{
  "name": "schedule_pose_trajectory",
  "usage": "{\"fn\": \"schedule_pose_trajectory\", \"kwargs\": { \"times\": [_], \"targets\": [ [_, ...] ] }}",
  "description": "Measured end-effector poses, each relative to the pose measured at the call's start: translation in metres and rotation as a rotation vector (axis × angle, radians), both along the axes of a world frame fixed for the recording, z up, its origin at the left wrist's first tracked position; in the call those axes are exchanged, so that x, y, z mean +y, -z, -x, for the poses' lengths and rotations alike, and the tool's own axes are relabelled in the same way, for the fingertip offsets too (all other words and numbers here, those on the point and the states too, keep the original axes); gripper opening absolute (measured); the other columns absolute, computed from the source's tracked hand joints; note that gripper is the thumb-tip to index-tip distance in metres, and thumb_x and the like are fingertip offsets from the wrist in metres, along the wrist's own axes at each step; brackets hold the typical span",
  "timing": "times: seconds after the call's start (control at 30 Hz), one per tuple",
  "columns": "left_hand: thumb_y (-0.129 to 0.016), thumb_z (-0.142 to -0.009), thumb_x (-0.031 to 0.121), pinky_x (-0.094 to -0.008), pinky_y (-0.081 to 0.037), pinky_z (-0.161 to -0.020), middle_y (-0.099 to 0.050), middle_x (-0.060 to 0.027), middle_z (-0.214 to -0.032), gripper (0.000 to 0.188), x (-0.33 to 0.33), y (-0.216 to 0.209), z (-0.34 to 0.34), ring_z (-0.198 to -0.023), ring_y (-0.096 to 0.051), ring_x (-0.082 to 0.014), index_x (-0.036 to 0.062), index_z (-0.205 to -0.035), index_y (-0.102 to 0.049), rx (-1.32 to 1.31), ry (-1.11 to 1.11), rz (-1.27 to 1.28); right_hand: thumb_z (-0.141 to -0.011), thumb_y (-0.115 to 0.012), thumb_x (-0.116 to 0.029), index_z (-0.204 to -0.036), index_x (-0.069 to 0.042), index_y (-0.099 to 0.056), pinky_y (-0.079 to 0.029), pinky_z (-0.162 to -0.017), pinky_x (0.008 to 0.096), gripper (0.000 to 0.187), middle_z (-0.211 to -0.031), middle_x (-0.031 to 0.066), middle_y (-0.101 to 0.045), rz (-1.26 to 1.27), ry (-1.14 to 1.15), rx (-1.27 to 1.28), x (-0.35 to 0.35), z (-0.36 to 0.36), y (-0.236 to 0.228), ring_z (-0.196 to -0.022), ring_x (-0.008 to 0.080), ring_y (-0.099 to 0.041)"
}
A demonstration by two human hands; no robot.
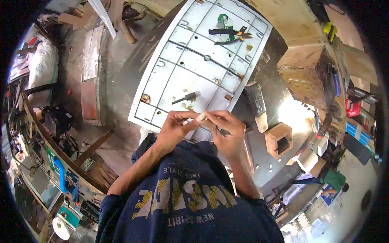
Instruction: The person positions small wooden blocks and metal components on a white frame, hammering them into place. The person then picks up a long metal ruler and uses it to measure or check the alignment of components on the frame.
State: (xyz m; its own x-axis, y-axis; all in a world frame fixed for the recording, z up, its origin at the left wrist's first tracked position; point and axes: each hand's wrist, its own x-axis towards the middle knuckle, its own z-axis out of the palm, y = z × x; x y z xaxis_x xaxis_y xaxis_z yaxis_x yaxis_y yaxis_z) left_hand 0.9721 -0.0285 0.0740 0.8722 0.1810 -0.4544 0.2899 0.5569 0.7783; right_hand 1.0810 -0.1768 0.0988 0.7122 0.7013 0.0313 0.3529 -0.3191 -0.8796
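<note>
Just past the near edge of a white ribbed panel (194, 67), my two hands meet in front of my chest. Between their fingertips is a small pale piece (201, 117), too small to name and partly covered by the fingers. My left hand (177, 127) pinches it from the left with thumb and forefinger. From the other side my right hand (227, 130) closes its fingertips on the same piece. A short dark rod with a thicker end (187, 97) lies on the panel beyond my hands. Farther off, black-handled pliers (231, 35) rest on the panel near its far right corner.
Pale crumbs are scattered around the rod. Right of the panel stand an open wooden box (278, 140) and a dark, pale-ended block (257, 106). A worn box-shaped housing (304, 75) juts in at upper right. Another person (333, 179) is at lower right. A wooden-edged bench (60, 150) runs along the left.
</note>
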Motion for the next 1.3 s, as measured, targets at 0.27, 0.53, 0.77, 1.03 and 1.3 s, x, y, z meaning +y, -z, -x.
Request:
{"fn": "schedule_pose_trajectory", "kwargs": {
  "times": [0.27,0.53,0.77,1.03,1.3],
  "targets": [
    [-0.072,-0.076,0.002,-0.0409,-0.046,-0.091,-0.068,-0.0122,-0.109,0.045,0.013,0.046,-0.079,-0.104,-0.056,-0.0335,0.0062,-0.120,-0.064,-0.135,0.024,-1.086,-0.083,-0.074,-0.007,-0.104,-0.005,-0.075,-0.054,-0.078,0.0302,0.022,-0.092,0.0135,-0.074,0.050,0.411,0.157,-0.015,-0.048,0.051,-0.082,0.0223,-0.072],
    [-0.054,-0.078,-0.009,-0.0476,-0.035,-0.102,-0.062,-0.0079,-0.122,0.072,0.017,0.079,-0.108,-0.120,-0.045,-0.0327,0.0098,-0.145,-0.032,-0.159,0.259,-1.170,-0.084,-0.071,-0.010,-0.102,-0.003,-0.074,-0.054,-0.077,0.0301,0.020,-0.094,0.0160,-0.074,0.221,0.355,0.163,0.001,-0.091,0.104,-0.082,0.0218,-0.073],
    [-0.056,-0.076,-0.009,-0.0449,-0.038,-0.099,-0.064,-0.0100,-0.113,0.065,0.032,0.070,-0.074,-0.113,-0.051,-0.0332,0.0071,-0.138,-0.043,-0.112,-0.030,-1.095,-0.085,-0.073,-0.005,-0.104,0.002,-0.073,-0.055,-0.069,0.0277,0.020,-0.091,0.0122,-0.072,0.229,0.180,-0.058,0.018,-0.085,0.104,-0.078,0.0148,-0.069],
    [-0.062,-0.080,-0.008,-0.0381,-0.047,-0.084,-0.069,-0.0098,-0.110,0.050,0.062,0.045,-0.004,-0.103,-0.060,-0.0276,0.0060,-0.127,-0.054,0.081,-0.281,-1.042,-0.082,-0.074,-0.005,-0.100,-0.002,-0.075,-0.054,-0.069,0.0295,0.018,-0.086,0.0127,-0.071,0.252,0.143,-0.215,0.030,-0.087,0.097,-0.074,0.0208,-0.069],
    [-0.062,-0.093,0.004,-0.0300,-0.052,-0.077,-0.068,-0.0083,-0.107,0.031,0.079,0.043,0.027,-0.088,-0.066,-0.0148,0.0059,-0.123,-0.059,0.220,-0.368,-1.000,-0.082,-0.070,0.001,-0.100,0.002,-0.073,-0.053,-0.070,0.0357,0.018,-0.087,0.0174,-0.068,0.389,0.104,-0.138,0.042,-0.086,0.084,-0.076,0.0288,-0.068]
  ]
}}
